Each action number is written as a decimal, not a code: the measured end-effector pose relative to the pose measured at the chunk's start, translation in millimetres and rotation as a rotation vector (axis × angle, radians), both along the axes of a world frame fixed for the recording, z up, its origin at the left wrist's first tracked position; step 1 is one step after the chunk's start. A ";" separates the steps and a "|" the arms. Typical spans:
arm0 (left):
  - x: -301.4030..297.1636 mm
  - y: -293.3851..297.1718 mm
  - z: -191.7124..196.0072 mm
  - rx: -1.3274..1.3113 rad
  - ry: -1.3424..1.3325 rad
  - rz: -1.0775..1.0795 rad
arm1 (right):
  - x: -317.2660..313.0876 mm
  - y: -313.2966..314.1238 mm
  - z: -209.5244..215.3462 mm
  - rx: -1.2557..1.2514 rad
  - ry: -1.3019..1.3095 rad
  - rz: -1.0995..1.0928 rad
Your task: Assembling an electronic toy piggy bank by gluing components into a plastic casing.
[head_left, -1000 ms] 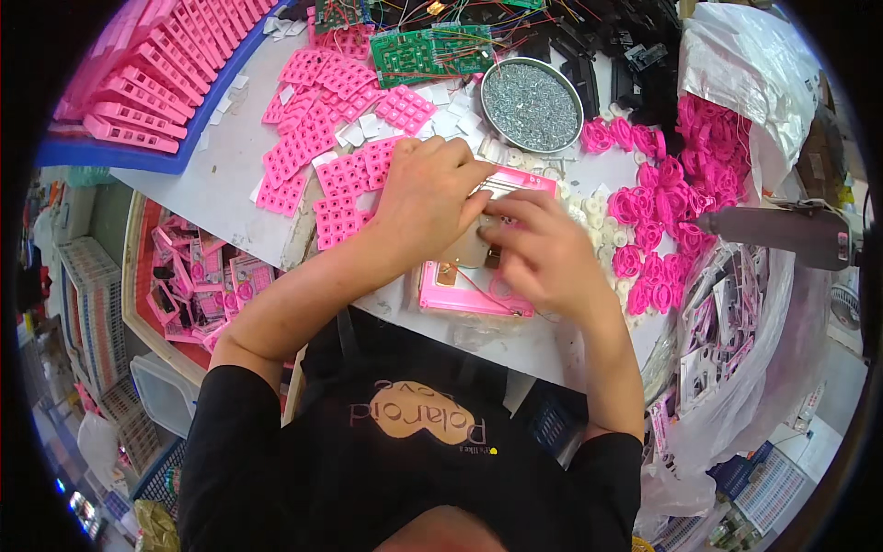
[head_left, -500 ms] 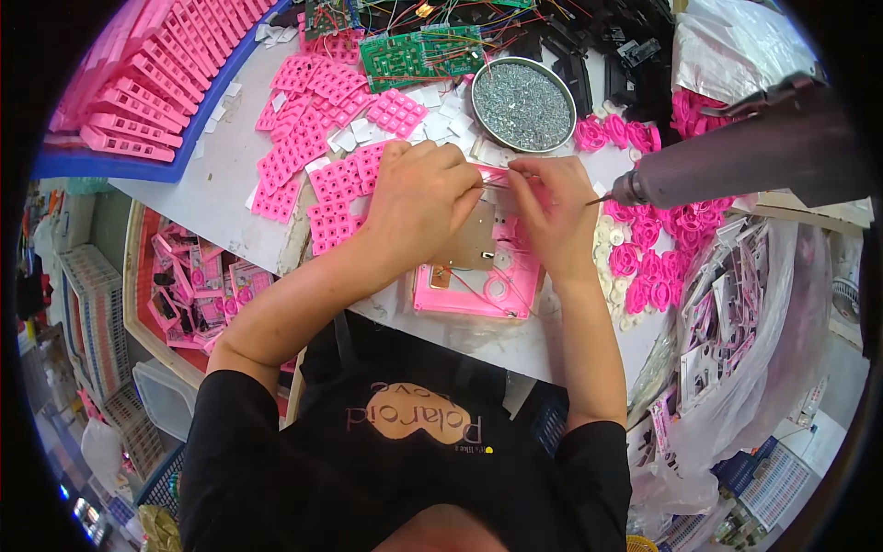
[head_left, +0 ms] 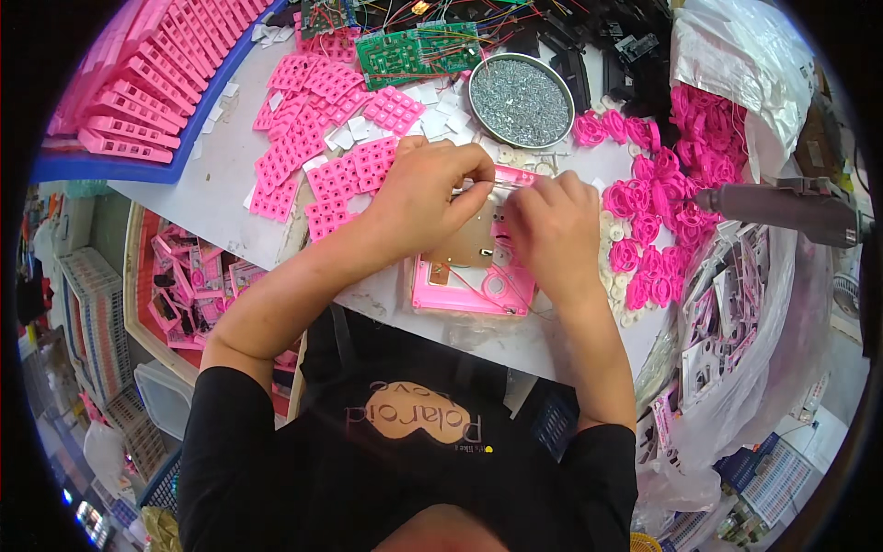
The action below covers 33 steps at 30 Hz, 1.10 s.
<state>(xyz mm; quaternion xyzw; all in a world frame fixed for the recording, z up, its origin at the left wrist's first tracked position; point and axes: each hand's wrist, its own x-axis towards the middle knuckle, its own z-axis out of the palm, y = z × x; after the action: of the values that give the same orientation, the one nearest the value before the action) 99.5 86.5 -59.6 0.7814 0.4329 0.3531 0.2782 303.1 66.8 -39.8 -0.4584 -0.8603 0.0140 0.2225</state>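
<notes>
A pink plastic housing [head_left: 460,296] lies on the worktable before me, its inside facing up. Over its middle sits a flat tan-grey plate [head_left: 466,241], and a thin red wire and a ring shape show below it. At the plate's upper left, my left hand [head_left: 428,193] has thumb and forefinger bent together at the housing's far part; what they pinch is too small to make out. My right hand [head_left: 556,225] is curled over the housing's right side. Its fingertips point inward and are partly hidden, as is anything between them.
Beyond my hands stands a round dish of small screws [head_left: 521,101]. Pink keypads [head_left: 294,152] and green circuit boards [head_left: 418,53] lie to its left. Pink rings [head_left: 653,276] heap at the right, under a hanging power screwdriver [head_left: 782,204]. A blue tray [head_left: 110,170] holds pink parts.
The screwdriver has swung away to the right, off from my right hand. My right hand has drawn slightly nearer and curled more; my left thumb and forefinger have shifted a little.
</notes>
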 end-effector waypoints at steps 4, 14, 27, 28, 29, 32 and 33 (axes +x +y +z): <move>0.4 1.6 2.6 0.036 0.081 -0.036 | 0.9 -21.7 7.0 -0.147 0.033 0.083; 16.8 11.0 0.1 0.545 0.531 -0.327 | -1.9 -39.3 -11.0 -0.203 0.210 -0.049; 36.7 28.9 14.3 0.348 0.778 -0.562 | 2.4 -37.3 -0.5 -0.276 0.277 -0.076; 40.2 30.7 17.2 0.253 0.807 -0.561 | 1.8 -35.1 4.2 -0.212 0.171 -0.087; 42.6 31.2 20.0 0.213 0.819 -0.533 | 0.7 -31.7 11.8 -0.148 0.066 -0.097; 44.1 34.1 29.5 0.045 0.834 -0.456 | -0.9 -26.8 21.1 -0.158 -0.176 -0.099; 42.8 38.8 31.0 -0.046 0.823 -0.437 | -1.0 -25.8 21.5 -0.195 -0.244 -0.096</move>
<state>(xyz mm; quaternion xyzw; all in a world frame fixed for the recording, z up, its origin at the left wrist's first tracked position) 142.3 125.3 -28.6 0.9230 0.3401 -0.0627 0.1687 302.2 41.0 -18.3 -0.5167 -0.8526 0.0311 0.0709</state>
